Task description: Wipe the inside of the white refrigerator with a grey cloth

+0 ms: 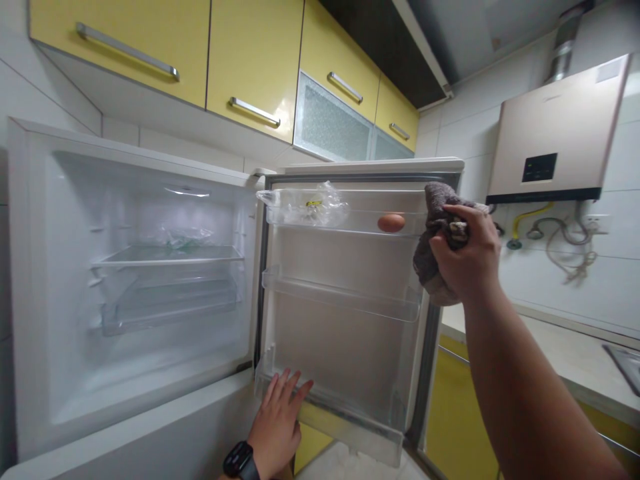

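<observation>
My right hand (467, 257) grips a bunched grey-brown cloth (435, 247) against the upper free edge of the open refrigerator door (345, 263). Near it, a brown egg (391, 223) sits in the clear top door shelf (365, 220), and a crumpled clear plastic bag (320, 205) lies toward the hinge side. My left hand (281, 417), a dark watch on its wrist, is spread with fingertips at the clear bottom door shelf (355, 427). Whether those fingertips press on the shelf is hard to see.
Inside the fridge compartment (150, 373) at left are a glass shelf (170, 257) with a plastic bag on it and a clear drawer (175, 303). Yellow cabinets (255, 60) hang above. At right are a water heater (555, 133) with hoses and a countertop (550, 353).
</observation>
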`<state>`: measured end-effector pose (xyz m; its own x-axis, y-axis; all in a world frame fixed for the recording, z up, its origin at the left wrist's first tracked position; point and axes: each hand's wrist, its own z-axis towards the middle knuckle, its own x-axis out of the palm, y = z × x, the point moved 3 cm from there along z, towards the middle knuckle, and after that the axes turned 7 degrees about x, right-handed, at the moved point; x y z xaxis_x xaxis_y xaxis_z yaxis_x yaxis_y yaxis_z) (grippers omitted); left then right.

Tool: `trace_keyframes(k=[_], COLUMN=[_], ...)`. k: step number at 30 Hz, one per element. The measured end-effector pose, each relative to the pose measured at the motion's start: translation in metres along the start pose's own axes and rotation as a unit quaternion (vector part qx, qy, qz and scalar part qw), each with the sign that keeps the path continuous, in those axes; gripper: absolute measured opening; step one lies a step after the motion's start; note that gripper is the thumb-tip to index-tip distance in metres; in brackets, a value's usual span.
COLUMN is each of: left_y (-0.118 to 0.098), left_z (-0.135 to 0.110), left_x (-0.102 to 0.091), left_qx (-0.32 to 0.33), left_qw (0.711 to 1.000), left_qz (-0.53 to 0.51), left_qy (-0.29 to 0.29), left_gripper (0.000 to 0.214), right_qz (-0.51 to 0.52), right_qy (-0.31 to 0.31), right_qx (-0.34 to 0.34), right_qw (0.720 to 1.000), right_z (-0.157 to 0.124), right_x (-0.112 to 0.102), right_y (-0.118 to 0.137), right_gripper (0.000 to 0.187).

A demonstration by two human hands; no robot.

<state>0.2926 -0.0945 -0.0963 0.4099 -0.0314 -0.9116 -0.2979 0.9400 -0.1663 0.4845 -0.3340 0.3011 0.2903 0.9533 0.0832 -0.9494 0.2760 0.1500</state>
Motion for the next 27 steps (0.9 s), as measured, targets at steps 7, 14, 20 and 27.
trace_keyframes(k=[7,14,20,27], left_y=[0.000,0.000,-0.004,0.001], left_z=[0.002,-0.001,-0.002,-0.001], left_x=[0.004,0.002,-0.005,0.001], left_qx=[-0.011,-0.007,-0.009,0.008], left_qw=[1.000,1.000,1.000,0.998], left_qz=[0.000,0.007,-0.006,-0.054], left_qy=[0.007,0.016,0.022,-0.012], left_gripper=[0.100,0.102,0.102,0.094], right_qz=[0.016,-0.016,0.081,0.160], right_qy=[-0.010,-0.073,-0.042,0.043], right_qx=[-0.007,-0.049,-0.015,0.119], right_qw=[1.000,0.996,0.996,0.979], right_z=[0.001,-0.010,-0.004,0.001], right_x=[-0.009,-0.007,0.001,0.012], right_y=[0.000,0.021,0.005,-0.013], right_gripper=[0.040,0.079,0.125,0.092])
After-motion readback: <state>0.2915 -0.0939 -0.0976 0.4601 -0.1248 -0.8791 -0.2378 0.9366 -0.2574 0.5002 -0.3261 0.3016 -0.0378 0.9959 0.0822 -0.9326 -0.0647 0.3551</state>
